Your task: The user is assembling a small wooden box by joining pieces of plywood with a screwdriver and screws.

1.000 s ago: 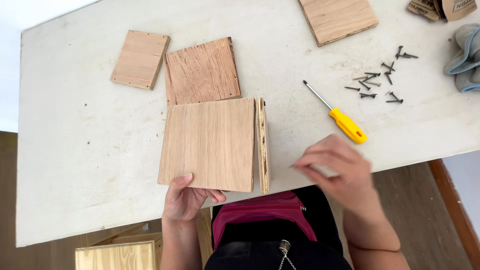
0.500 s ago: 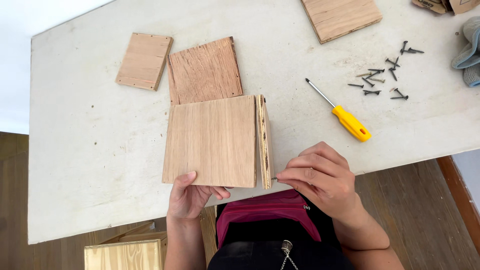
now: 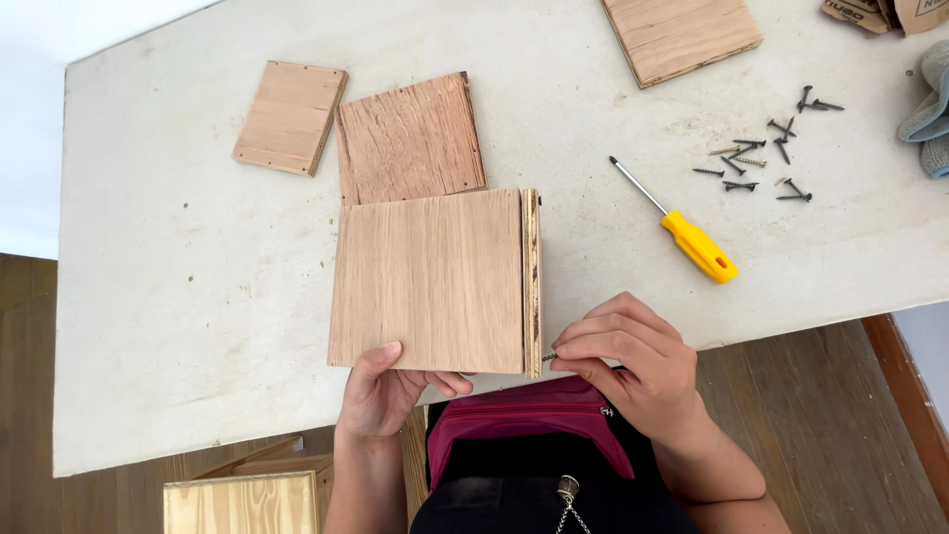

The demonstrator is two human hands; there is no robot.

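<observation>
A light plywood panel (image 3: 427, 282) lies flat at the near edge of the white table (image 3: 168, 297), with a second board (image 3: 533, 277) standing on edge against its right side. My left hand (image 3: 388, 394) grips the panel's near edge, thumb on top. My right hand (image 3: 633, 361) pinches a small dark screw (image 3: 550, 357) and holds its tip against the upright board's near end.
A yellow-handled screwdriver (image 3: 682, 229) lies right of the boards, with several loose dark screws (image 3: 766, 158) beyond it. Three more wood squares (image 3: 410, 138) (image 3: 290, 117) (image 3: 680, 35) lie farther back. A grey cloth (image 3: 929, 114) sits at the right edge. A wooden box (image 3: 242, 499) stands below the table.
My right hand has moved left from the table edge and brought the screw up to the upright board's near end. The left hand has stayed on the panel.
</observation>
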